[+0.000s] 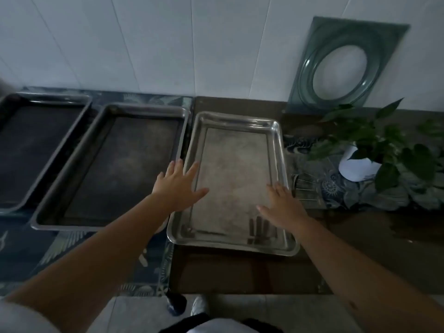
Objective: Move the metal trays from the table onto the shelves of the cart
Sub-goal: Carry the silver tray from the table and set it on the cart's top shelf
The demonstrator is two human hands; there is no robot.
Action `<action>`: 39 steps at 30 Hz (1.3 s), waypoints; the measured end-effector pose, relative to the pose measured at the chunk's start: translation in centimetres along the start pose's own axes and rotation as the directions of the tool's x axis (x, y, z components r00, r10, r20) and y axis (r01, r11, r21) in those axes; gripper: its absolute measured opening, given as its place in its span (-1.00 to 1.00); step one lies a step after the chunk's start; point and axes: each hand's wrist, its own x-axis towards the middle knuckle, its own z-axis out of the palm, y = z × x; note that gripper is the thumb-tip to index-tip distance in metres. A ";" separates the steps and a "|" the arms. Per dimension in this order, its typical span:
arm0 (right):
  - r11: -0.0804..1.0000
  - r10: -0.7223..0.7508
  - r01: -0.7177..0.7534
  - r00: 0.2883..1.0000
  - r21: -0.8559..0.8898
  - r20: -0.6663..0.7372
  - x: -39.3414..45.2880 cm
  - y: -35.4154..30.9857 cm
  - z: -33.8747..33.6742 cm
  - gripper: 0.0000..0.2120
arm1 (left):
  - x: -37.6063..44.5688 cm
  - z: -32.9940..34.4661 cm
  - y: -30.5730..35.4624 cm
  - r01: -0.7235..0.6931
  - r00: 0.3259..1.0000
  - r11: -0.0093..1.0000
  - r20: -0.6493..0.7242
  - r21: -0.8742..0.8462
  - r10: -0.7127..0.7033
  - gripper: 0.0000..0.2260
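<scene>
Three metal trays lie side by side on the table. The right one, a shiny silver tray [236, 121], is the nearest to my hands. My left hand [179, 186] hovers open over its left rim, fingers spread. Over its right rim, near the front, my right hand [283, 205] is spread open too. Neither hand grips the tray. A darker tray [72, 188] sits in the middle, and another dark tray [60, 99] lies at the far left, partly cut off. No cart is in view.
A potted green plant [365, 155] in a white pot stands right of the silver tray. A glass panel with an oval hole [312, 68] leans on the tiled wall behind. A patterned blue cloth [79, 255] covers the left table part. The floor and my shoes show below.
</scene>
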 end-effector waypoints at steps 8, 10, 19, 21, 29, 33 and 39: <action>0.994 0.109 -0.109 0.994 -0.010 0.008 5.2 0.7 1.2 -0.23 | 5.1 3.9 -1.6 0.075 0.966 0.988 0.254 -0.134 -0.039 -0.18; 0.990 0.136 -0.134 0.990 0.049 -0.035 6.4 1.2 1.4 -0.25 | 6.0 4.9 -1.7 0.136 0.949 0.970 0.307 -0.200 -0.069 -0.16; 0.868 0.404 -0.308 0.893 0.390 -0.195 10.6 4.0 3.1 -0.32 | 8.3 7.7 -1.1 0.326 0.940 0.822 0.254 -0.466 -0.229 -0.19; 0.746 0.541 -0.375 0.823 0.551 -0.173 11.5 4.7 3.1 -0.44 | 8.5 7.8 -1.0 0.336 0.939 0.742 0.151 -0.580 -0.308 -0.31; 0.485 0.596 -0.373 0.803 0.791 0.014 12.6 9.9 4.1 -0.76 | 9.6 7.9 -2.7 0.441 0.871 0.651 0.122 -0.617 -0.475 -0.71; 0.394 0.574 -0.316 0.818 0.863 0.038 12.1 11.4 3.9 -0.84 | 9.4 8.0 -2.3 0.446 0.885 0.689 0.167 -0.572 -0.435 -0.72; 0.383 0.594 -0.271 0.805 0.883 -0.010 10.6 12.5 3.7 -0.82 | 7.3 8.7 -0.8 0.474 0.856 0.574 0.195 -0.668 -0.479 -0.77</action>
